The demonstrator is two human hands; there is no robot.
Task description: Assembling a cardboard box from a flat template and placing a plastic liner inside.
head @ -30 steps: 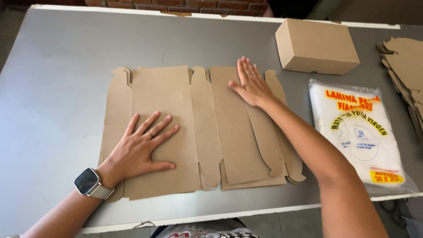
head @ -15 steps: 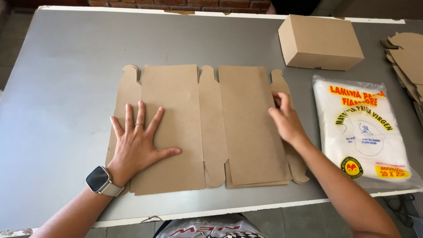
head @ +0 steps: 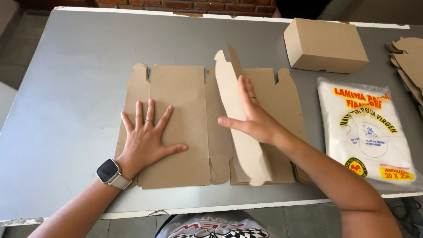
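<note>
Table [head: 66, 88]: lying grey and broad under everything, white edge running along the near side.
Left wrist: wearing a dark-faced watch [head: 108, 171] on a pale strap.
Left hand [head: 147, 139]: pressing flat on the left panel of the cardboard blank [head: 185, 101], fingers spread, grip open, clasping nothing, a ring showing on one finger.
Cardboard blank: sitting unfolded at the middle of the table, left panels lying flat, creases running front to back.
Raised flap [head: 238, 132]: standing tilted up from the middle of the blank, hinging along a crease.
Right hand [head: 253, 119]: leaning its open palm and straight fingers against the raised flap, grip open, pushing rather than pinching.
Step in hand: folding one long panel upward along its crease, by the look of it, while pinning the rest down.
Next move, as a judgement: calling for firm pressure along the whole crease and a steady left palm, keeping the blank from sliding.
Finished box [head: 324, 44]: resting closed at the far right of the table.
Plastic bag pack [head: 365, 132]: lying just right of the blank, white with red and yellow print.
Spare blanks [head: 410, 61]: stacking at the far right edge.
</note>
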